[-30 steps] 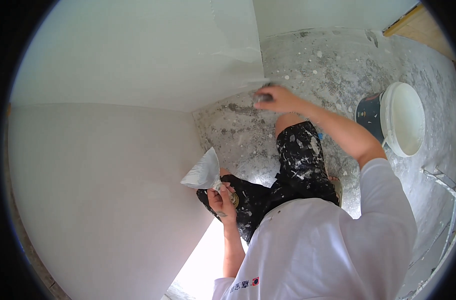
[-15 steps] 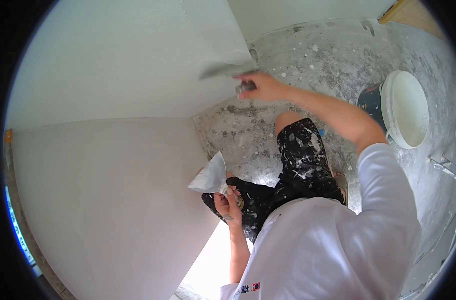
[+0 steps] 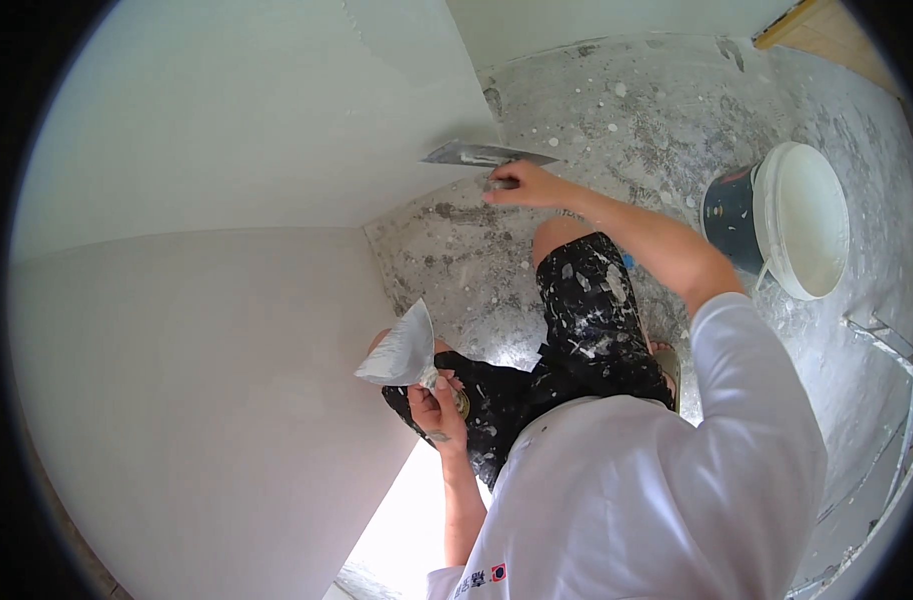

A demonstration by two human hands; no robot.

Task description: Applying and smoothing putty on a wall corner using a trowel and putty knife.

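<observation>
Both hands were closed around plastering tools: the right hand [image 3: 522, 185], stretched out toward the upper middle of the frame, gripped the handle of a long flat trowel [image 3: 487, 154], whose blade lay against the lower edge of the upper wall panel [image 3: 247, 120], while the left hand [image 3: 437, 405], held close to the body just left of centre, clasped a wide putty knife [image 3: 402, 355] whose pale, coated blade pointed up and to the left. Largest in view was the smooth white wall, filling the whole left half and folding at a corner where the upper panel met a greyer lower panel [image 3: 197, 400]. Next came the person's white shirt [image 3: 657, 480], taking up the lower right. Behind it, a speckled grey concrete floor [image 3: 627, 110], flecked with white splashes, spread across the upper right. Dark trousers [image 3: 587, 310], heavily spattered with white, covered the bent knees at centre. A dark bucket with a wide white rim [image 3: 797, 220] stood on the floor at the right, well apart from both hands. Thin metal bars [image 3: 887, 340] showed at the far right edge.
</observation>
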